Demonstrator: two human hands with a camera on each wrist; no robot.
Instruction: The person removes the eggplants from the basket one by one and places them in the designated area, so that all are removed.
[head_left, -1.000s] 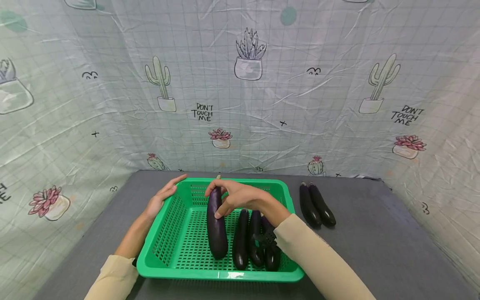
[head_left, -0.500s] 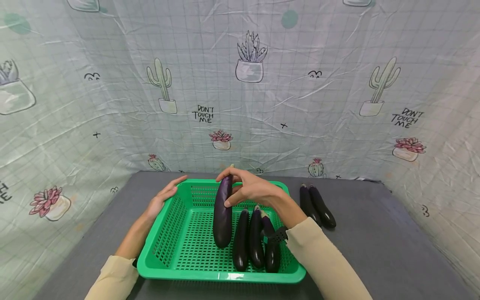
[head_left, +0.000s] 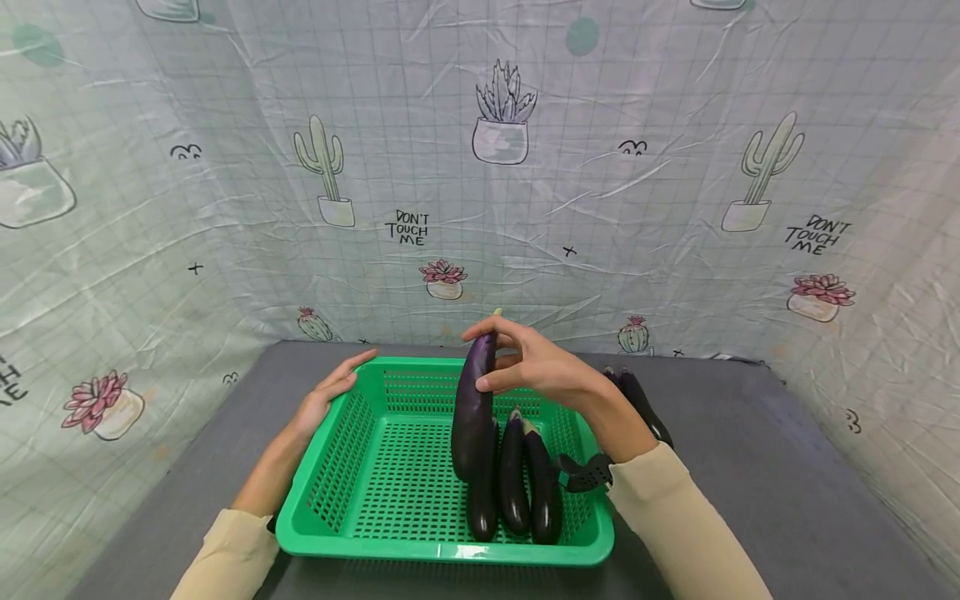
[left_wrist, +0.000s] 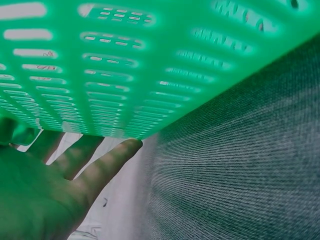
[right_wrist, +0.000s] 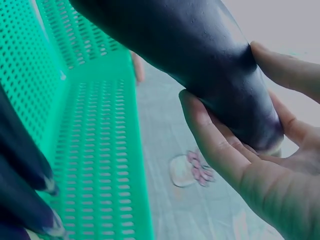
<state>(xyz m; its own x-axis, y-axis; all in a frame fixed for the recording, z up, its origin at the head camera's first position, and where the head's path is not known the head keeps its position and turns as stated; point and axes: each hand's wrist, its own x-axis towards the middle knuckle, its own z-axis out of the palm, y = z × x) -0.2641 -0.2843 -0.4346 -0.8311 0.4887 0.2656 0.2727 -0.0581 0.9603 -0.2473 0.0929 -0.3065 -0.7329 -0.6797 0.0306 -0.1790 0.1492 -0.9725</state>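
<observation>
My right hand [head_left: 525, 367] grips the stem end of a dark purple eggplant [head_left: 474, 408], holding it upright and clear of the floor of the green basket [head_left: 442, 552]; the right wrist view shows the same eggplant [right_wrist: 200, 65] with my fingers [right_wrist: 215, 145] curled round it. Three more eggplants [head_left: 517, 483] lie side by side on the right of the basket floor. My left hand [head_left: 330, 393] rests flat, fingers straight, against the basket's left outer wall [left_wrist: 125, 65].
Two eggplants [head_left: 645, 408] lie on the grey table [head_left: 750, 483] right of the basket, partly hidden by my right wrist. A cactus-print sheet [head_left: 480, 167] walls off the back and both sides.
My right hand has lifted the eggplant off the basket floor and carried it up and to the right, over the row of three. The left hand has stayed put.
</observation>
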